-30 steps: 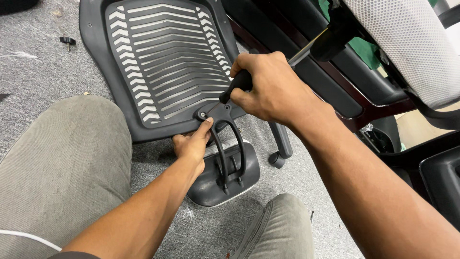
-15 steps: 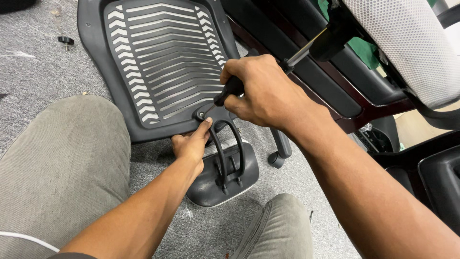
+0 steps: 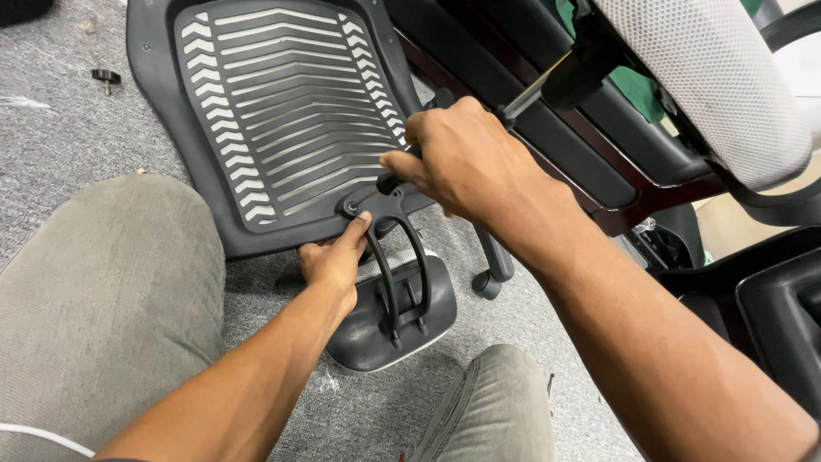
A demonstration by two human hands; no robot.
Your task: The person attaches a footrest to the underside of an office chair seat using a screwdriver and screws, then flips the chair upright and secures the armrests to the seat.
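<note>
Just under the right hand [image 3: 466,167]: a black screwdriver [image 3: 395,175], handle wrapped in a full clenched grip, tip angled down toward a screw [image 3: 350,206] seated in the black bracket [image 3: 376,205]. Whether the tip is actually in the screw head cannot be told; thumb and handle cover it.

Left hand [image 3: 329,261] sits just below the bracket, index finger stretched up and pressing on its edge beside the screw, other fingers curled loosely under. It steadies; it grips nothing fully.

The bracket lies against the lower rim of the slatted black chair back panel [image 3: 265,111], which rests flat on grey carpet [image 3: 68,120] beyond both hands. From the bracket two curved black arms run back toward the person, down to a dark padded headrest [image 3: 398,325] lying below the left hand.

Judgement on progress: bracket is lined up on the panel and one screw is in its hole, looking close to flush. Any second fixing point is hidden by the right hand. So the piece is placed and at least partly fastened; final tightness cannot be read.

Far left of the left hand, a small black knob [image 3: 106,78] lies loose on the carpet. Right of the right hand: chair frames and a white mesh seat [image 3: 718,77].
</note>
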